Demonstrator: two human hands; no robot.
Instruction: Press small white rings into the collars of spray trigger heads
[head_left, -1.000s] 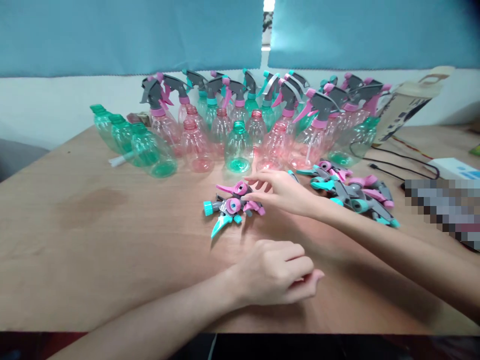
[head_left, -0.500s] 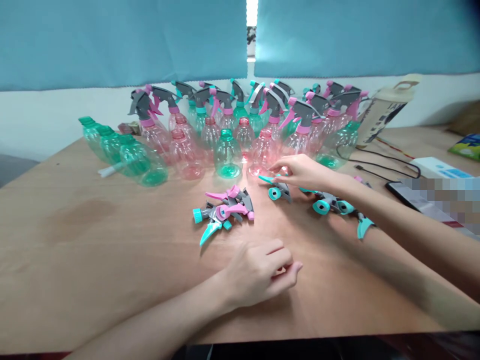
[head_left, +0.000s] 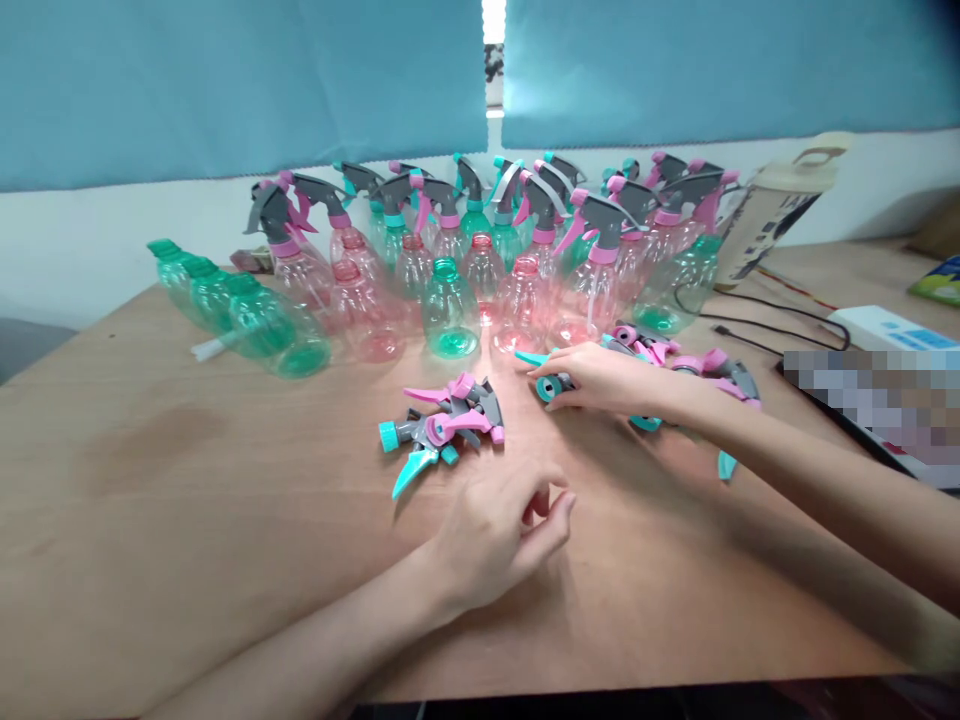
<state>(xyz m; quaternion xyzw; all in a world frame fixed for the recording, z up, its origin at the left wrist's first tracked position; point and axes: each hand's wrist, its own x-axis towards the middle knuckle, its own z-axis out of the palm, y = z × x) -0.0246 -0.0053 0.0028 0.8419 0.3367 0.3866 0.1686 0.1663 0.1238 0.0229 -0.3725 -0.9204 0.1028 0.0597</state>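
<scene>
My right hand [head_left: 589, 378] is closed round a teal and grey spray head [head_left: 548, 388] lying on the wooden table [head_left: 247, 560], its collar facing me. More pink and teal spray heads [head_left: 705, 362] lie behind and under my right forearm. My left hand [head_left: 506, 525] hovers low over the table, fingers curled but apart, with nothing in it. Just beyond it is a small pile of pink, teal and grey spray heads [head_left: 450, 425]. Open bottles stand in front of the rows, among them a green one [head_left: 450, 315] and a pink one [head_left: 523, 305].
Rows of bottles with spray heads [head_left: 600, 250] fill the back. Several green bottles [head_left: 262, 320] stand at the left. On the right are a tall cream tumbler [head_left: 780, 215], black cables [head_left: 795, 310], a white box [head_left: 892, 330] and a dark-edged device [head_left: 847, 420].
My right hand has come down and closed on the teal spray head. My left hand has shifted slightly left and its fingers have parted. More pink spray heads show behind my right arm.
</scene>
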